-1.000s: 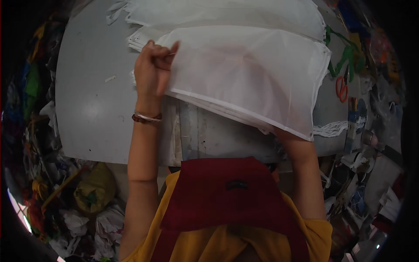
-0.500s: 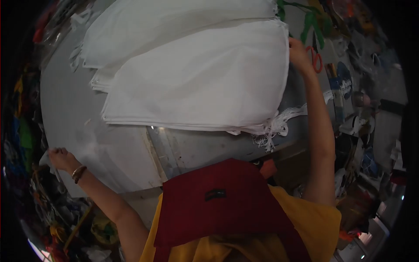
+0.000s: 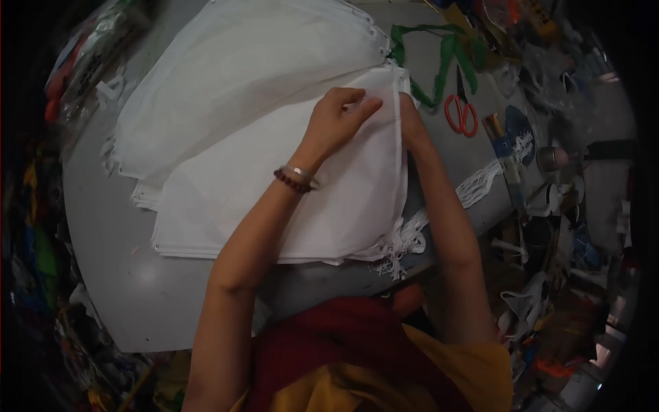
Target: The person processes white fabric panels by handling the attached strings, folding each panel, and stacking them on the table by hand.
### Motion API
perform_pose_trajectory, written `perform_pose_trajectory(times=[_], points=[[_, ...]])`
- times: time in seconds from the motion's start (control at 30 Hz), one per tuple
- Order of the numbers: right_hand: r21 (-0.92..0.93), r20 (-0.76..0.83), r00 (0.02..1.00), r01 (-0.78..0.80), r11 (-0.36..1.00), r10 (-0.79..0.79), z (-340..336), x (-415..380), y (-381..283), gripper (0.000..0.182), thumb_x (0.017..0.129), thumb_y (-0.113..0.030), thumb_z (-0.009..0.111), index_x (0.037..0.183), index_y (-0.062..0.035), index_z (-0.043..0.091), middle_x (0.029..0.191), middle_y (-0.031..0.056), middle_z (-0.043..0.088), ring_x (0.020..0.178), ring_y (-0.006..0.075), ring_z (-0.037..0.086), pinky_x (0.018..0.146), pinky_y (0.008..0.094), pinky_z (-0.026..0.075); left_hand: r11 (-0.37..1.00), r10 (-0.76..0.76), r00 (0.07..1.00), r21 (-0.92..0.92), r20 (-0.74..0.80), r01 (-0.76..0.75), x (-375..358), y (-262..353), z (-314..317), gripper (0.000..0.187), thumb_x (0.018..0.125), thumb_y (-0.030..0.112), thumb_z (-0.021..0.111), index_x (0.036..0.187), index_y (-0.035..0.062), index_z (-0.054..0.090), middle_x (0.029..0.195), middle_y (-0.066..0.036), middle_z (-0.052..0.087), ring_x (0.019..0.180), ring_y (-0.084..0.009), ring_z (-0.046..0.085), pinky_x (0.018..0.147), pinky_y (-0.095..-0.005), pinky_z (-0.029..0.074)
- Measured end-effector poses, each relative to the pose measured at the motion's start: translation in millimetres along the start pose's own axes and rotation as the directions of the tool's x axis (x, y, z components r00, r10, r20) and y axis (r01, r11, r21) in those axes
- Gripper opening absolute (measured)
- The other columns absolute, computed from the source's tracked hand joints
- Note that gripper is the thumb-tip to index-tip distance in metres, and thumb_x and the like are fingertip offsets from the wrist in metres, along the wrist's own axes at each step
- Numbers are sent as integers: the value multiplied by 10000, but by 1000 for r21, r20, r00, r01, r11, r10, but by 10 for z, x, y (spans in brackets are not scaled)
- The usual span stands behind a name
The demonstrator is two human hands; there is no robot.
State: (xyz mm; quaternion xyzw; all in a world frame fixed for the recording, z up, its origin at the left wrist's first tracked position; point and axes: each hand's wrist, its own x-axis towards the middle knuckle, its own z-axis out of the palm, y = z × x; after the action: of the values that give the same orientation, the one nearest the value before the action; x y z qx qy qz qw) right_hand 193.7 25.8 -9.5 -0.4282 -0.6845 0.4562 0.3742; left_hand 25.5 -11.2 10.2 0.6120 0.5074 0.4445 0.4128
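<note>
A stack of white cloth pieces (image 3: 274, 199) lies on the table, layered at its lower edge and with metal eyelets near the corners. Over its upper right part is my left hand (image 3: 336, 123), thumb and forefinger apart and nothing visible between them. My right hand (image 3: 410, 123) is at the right hem of the top cloth, its fingertips hidden behind the fabric; it appears to grip that edge. Beyond lies another stack of white cloth (image 3: 254, 62). White strings (image 3: 408, 237) bunch at the near right corner and trail right beneath my right forearm.
Red-handled scissors (image 3: 460, 117) and a green strip of fabric (image 3: 446, 58) lie right of the stacks on the grey table (image 3: 103, 275). A bundle of clear plastic (image 3: 96, 58) sits at the far left. Mixed scraps crowd the floor around the table.
My left hand has come from the table's near left edge, where it held pale material, to above the cloth. My right hand stays by the right hem. The view has shifted.
</note>
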Motion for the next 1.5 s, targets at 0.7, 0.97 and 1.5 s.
perform_pose_trajectory(times=[0.7,0.97,1.5], points=[[-293,209,971,177,940,-117,423,-8,-206,206,748,-177,675,933,-86,684,823,44,628,749,164,612,694,293,488,614,-344,900,-661,267,431,-186,-282,-953,361,882,70,480,1239,17,471,1017,-47,614,805,-113,621,702,-245,531],[125,112,937,-344,931,331,610,244,-317,213,791,-227,676,816,-16,658,720,34,629,623,106,586,500,262,469,573,-211,918,-718,337,395,-188,-306,-937,426,885,59,466,1303,-1,404,1161,-64,563,969,-123,582,837,-260,486],[766,156,883,-391,510,444,339,2,248,413,915,-377,439,1176,-71,533,1060,87,595,941,189,589,779,305,514,965,83,972,263,-221,-23,119,-203,-234,171,824,175,638,893,28,692,751,-48,618,650,-106,536,600,-251,438]])
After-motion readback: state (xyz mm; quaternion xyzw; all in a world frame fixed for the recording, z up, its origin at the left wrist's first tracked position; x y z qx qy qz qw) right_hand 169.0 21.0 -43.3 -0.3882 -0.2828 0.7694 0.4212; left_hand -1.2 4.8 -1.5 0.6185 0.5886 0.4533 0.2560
